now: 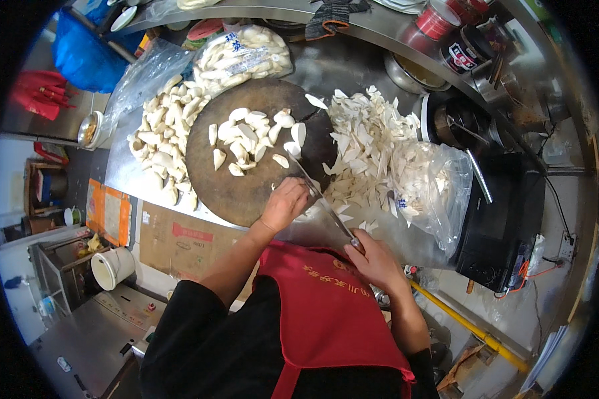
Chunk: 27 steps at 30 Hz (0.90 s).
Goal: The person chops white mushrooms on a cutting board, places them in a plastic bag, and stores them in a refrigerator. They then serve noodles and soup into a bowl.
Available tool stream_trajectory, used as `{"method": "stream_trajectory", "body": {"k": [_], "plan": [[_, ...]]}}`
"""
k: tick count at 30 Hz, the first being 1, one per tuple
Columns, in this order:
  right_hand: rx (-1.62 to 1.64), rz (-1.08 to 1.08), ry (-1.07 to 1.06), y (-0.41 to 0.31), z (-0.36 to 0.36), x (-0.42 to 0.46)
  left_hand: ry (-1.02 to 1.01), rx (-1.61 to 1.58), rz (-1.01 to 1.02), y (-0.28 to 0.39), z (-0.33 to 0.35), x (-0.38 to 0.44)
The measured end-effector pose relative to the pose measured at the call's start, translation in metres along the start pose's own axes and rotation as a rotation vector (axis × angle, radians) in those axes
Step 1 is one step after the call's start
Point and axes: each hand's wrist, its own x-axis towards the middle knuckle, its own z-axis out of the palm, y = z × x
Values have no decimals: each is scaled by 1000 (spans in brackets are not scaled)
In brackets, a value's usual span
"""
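In my right hand (377,257) is the handle of a kitchen knife (332,212), its blade slanting up and left across the near right edge of a round wooden chopping block (204,149). My left hand (287,202) rests on the block with curled fingertips against the blade. A pale mushroom piece (313,187) shows beside the fingers, mostly hidden by them and the knife. Cut mushroom chunks (242,137) lie mid-block. Whole king oyster mushrooms (162,132) are heaped to its left. Thin mushroom slices (362,137) are piled on the right.
A clear plastic bag (432,184) of slices lies beside the pile, next to a black microwave oven (501,214). Behind the block sits a sealed bag of mushrooms (242,55). A metal shelf (274,15) overhangs the back, with a dark glove (329,20) hanging from it.
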Motion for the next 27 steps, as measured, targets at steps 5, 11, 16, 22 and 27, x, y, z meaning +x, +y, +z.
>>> {"method": "stream_trajectory", "body": {"k": [5, 11, 16, 22, 27], "plan": [[-26, 60, -46, -23, -23, -29, 2, 2, 0, -3, 2, -3], [-14, 129, -79, -16, -20, -29, -20, -6, -23, -2, 1, -3], [-29, 80, -36, 9, 7, -2, -16, -3, -15, -2, 3, -2], [33, 33, -27, 0, 1, 11, -16, 6, -11, -2, 1, 0], [29, 61, 10, -4, -12, -19, 1, -20, -46, -3, 3, -2]]}}
